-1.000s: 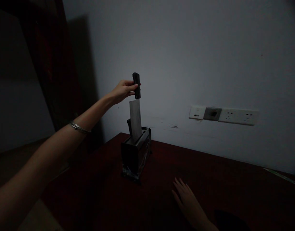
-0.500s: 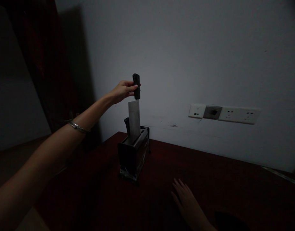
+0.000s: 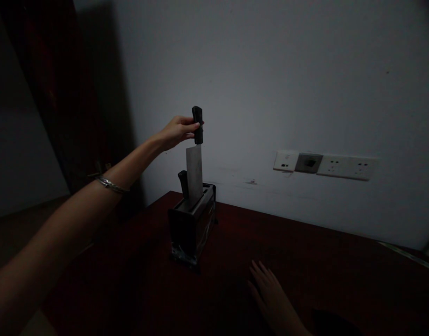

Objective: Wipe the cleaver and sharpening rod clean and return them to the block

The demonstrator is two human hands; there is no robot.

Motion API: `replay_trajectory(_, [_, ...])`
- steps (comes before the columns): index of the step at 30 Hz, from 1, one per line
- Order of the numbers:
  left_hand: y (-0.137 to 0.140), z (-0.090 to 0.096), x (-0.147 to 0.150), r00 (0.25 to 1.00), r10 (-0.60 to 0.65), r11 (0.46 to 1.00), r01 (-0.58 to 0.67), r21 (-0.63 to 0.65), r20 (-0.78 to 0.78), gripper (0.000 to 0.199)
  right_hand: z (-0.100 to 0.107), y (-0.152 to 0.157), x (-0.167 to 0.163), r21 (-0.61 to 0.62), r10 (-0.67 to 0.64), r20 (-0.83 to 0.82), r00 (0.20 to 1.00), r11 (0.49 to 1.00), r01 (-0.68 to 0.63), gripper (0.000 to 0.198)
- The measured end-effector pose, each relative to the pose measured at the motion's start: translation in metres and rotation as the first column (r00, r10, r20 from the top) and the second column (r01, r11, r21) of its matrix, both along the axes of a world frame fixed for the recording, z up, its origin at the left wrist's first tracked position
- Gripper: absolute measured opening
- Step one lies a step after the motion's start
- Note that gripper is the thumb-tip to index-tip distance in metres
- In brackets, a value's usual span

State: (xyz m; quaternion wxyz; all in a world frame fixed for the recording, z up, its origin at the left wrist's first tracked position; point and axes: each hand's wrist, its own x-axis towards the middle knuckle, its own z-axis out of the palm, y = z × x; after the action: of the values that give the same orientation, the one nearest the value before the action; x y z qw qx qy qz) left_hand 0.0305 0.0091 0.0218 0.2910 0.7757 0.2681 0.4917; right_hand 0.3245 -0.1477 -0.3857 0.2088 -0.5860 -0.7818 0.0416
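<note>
My left hand (image 3: 181, 129) pinches the black handle of a cleaver (image 3: 194, 170), which stands upright with the lower end of its broad blade inside a slot of a knife block (image 3: 192, 228). The block is dark with shiny metal sides. A second black knife handle (image 3: 183, 184) sticks up from the block, just left of the cleaver's blade; its own blade is hidden. On the dark red table, right of the block and nearer to me, my right hand (image 3: 270, 291) rests with its fingers stretched out, holding nothing.
Behind the table (image 3: 287, 233) rises a pale wall (image 3: 263, 84) with a row of sockets (image 3: 343, 166) to the right. At the far left is a dark red, dimly lit upright shape. A thin light strip (image 3: 406, 255) lies at the table's right back edge.
The view has shifted very slightly. My left hand keeps its grip on the cleaver, whose height in the block looks nearly the same, and my right hand stays on the table.
</note>
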Motion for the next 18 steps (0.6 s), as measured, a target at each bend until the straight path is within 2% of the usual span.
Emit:
replay_trajectory(5, [0.0018, -0.0007, -0.0006, 0.999, 0.026, 1.0, -0.026, 0.011, -0.025, 0.022, 0.0005, -0.0005, 0.0, 0.014, 0.013, -0.003, 1.0, 1.0, -0.013, 0.051])
replay_trajectory(18, [0.0073, -0.0056, -0.0022, 1.0, -0.012, 1.0, 0.012, -0.015, -0.015, 0.022, -0.0016, -0.0004, 0.0019, -0.005, 0.018, 0.034, 0.999, 1.0, -0.018, 0.052])
